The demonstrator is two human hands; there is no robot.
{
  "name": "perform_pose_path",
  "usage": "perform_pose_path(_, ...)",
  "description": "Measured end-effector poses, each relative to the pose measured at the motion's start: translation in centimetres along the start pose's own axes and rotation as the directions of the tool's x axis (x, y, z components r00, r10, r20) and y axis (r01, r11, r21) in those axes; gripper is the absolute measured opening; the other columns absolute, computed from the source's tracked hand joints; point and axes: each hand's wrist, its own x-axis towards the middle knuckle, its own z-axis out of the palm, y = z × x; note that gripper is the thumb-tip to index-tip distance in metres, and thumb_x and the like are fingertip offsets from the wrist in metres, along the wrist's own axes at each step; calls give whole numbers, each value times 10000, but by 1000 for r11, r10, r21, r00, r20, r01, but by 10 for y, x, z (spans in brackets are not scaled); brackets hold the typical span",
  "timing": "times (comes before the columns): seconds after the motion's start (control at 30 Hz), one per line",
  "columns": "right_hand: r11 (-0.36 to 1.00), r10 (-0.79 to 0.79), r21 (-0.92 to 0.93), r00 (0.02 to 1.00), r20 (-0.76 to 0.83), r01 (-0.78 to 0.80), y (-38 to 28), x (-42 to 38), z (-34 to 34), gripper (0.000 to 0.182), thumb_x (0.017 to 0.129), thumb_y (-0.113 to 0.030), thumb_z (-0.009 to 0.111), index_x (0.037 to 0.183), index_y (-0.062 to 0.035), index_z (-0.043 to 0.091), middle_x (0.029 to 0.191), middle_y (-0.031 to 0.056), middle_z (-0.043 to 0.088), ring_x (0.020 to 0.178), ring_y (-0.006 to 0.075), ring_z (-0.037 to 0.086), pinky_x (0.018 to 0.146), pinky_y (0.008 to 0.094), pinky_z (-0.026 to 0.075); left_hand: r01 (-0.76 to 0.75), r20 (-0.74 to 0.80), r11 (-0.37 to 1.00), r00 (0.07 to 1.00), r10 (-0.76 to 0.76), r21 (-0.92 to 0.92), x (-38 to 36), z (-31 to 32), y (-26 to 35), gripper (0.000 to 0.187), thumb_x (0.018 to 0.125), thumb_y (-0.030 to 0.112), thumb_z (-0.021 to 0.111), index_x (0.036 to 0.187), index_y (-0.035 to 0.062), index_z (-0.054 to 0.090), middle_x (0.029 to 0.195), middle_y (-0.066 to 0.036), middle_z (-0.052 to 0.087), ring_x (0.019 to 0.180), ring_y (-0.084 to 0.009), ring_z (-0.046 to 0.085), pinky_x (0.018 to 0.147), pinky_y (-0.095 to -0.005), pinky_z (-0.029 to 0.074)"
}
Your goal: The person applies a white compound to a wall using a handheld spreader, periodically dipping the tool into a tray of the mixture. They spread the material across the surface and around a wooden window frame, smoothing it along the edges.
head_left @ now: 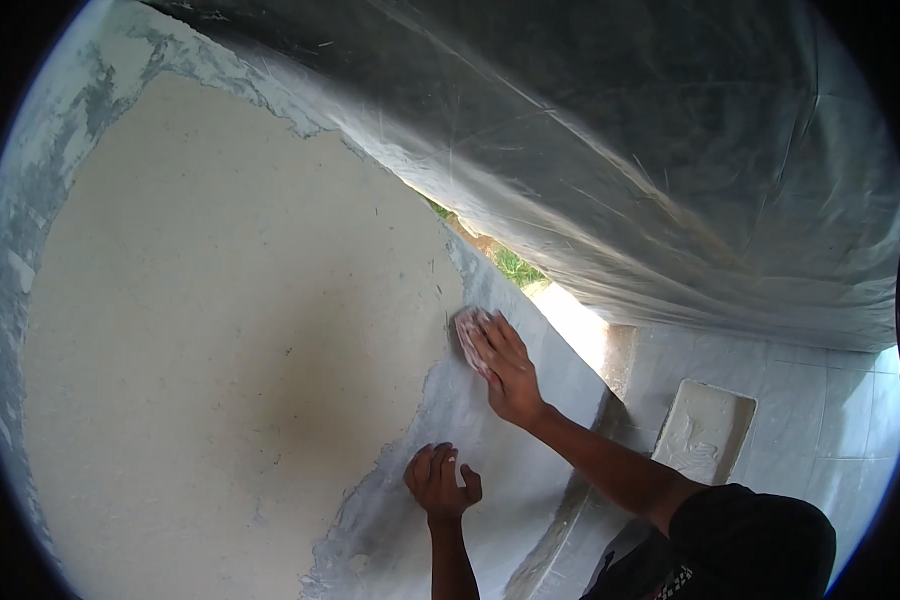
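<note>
My right hand (pixel 513 368) presses a small pinkish-white pad (pixel 468 338) flat against the wall surface, at the border between a large cream-coloured patch (pixel 220 280) and a grey area (pixel 510 440). The pad shows beyond and under its fingers, which look dusted with white. Lower down and to the left, my left hand (pixel 438 482) rests near the patch's ragged edge. Its fingers are bent, its thumb stands apart, and nothing is seen in it.
At the lower right, a rectangular tray (pixel 745 432) holding pale paste lies on grey floor tiles (pixel 790 400). Creased plastic sheeting (pixel 670 170) hangs along the upper right. Grass (pixel 515 267) shows through a gap beside the wall's edge.
</note>
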Motion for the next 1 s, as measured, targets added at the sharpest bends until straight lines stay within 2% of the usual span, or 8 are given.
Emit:
perform_pose_path(0.27,998,50,40,986,156,-57,-8,-96,-1,632,782,105,544,1382,-91,564,1502,184,460,1424,451,360,1149,546,293,-23,-45,996,999,19,-82,0,1,-3,267,723,149,586,961,37,633,1029,-93,685,1127,-306,563,976,-480,411)
perform_pose_path(0.4,996,89,1,988,-125,-90,-14,-36,16,633,834,99,514,1449,-52,481,1514,231,424,1431,436,353,1178,500,276,-55,-71,986,996,44,-160,-3,-3,-6,257,746,149,572,957,20,642,1025,-106,689,1139,-313,552,985,-488,417)
perform_pose_path(0.6,982,181,-108,948,261,-157,-29,-164,13,615,908,-27,561,1498,-131,422,1583,171,340,1468,399,297,1157,549,255,-67,-110,948,993,34,-310,-6,-8,-6,242,825,149,553,960,-39,624,1052,-151,693,1174,-379,522,989,-502,440)
perform_pose_path(0.7,929,323,37,855,405,-368,-34,-257,-42,492,966,-46,512,1445,-156,497,1429,128,555,1282,335,559,1012,442,479,41,-136,859,982,-128,-510,-19,6,7,265,844,130,533,1010,-62,609,1049,-185,687,1174,-383,520,1001,-517,429)
perform_pose_path(0.73,704,654,-47,622,430,-708,-42,-285,-66,468,949,-32,471,1400,-136,541,1369,149,595,1187,343,618,978,422,506,53,-105,834,986,-132,-549,-28,15,20,265,844,130,533,1010,-62,609,1049,-185,687,1174,-383,520,1001,-517,429)
perform_pose_path(0.87,339,938,-508,245,246,-792,-29,-376,-166,500,902,23,486,1370,-123,578,1279,171,647,1204,324,619,999,426,496,372,263,578,927,-266,-726,-99,66,101,305,853,56,527,1134,-27,613,1184,-159,655,1174,-357,531,1047,-475,390)
perform_pose_path(0.93,310,941,-502,338,37,-807,-29,-418,-209,487,905,3,473,1367,-111,579,1305,175,631,1224,345,598,1031,437,475,659,606,302,752,-258,-689,-146,88,157,328,891,144,550,1155,-42,610,1178,-191,649,1155,-359,559,1012,-465,426)
perform_pose_path(1.0,200,952,-525,291,-95,-827,-29,-447,-244,485,904,-4,480,1367,-108,579,1310,172,628,1240,354,581,1049,438,462,819,812,41,574,-108,-573,-218,122,207,352,929,203,572,1169,-53,601,1199,-192,641,1142,-341,600,991,-429,453)
